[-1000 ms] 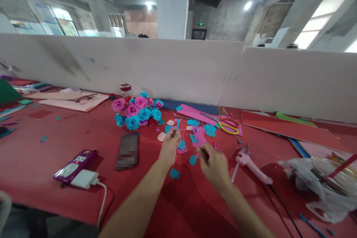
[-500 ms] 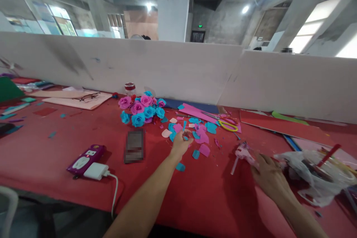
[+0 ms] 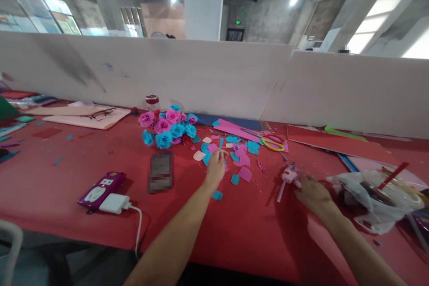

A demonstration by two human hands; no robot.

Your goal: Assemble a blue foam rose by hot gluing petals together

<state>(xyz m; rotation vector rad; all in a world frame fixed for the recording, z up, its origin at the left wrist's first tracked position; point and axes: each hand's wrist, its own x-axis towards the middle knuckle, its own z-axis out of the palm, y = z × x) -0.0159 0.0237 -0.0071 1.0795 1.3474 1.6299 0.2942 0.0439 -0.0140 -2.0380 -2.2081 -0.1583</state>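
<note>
My left hand (image 3: 215, 167) is closed in a pinch on a small blue paper piece (image 3: 220, 143) that sticks up from its fingers, above a scatter of pink and blue paper petals (image 3: 241, 160). My right hand (image 3: 311, 194) lies over the handle of a pink glue gun (image 3: 288, 175) on the red table (image 3: 67, 187), its fingers curled round it. A bunch of pink and blue paper roses (image 3: 169, 126) sits just beyond the left hand.
A phone (image 3: 161, 171) lies left of my left hand. A purple power strip (image 3: 98, 189) with a white charger (image 3: 114, 203) is at the near left. Yellow-handled scissors (image 3: 273, 143), a plastic bag (image 3: 375, 194), paper sheets and a white partition (image 3: 214, 80) surround the area.
My right hand left the paper pieces, swung right to the glue gun and closed on its handle. My left hand stayed over the petals with the blue piece.
</note>
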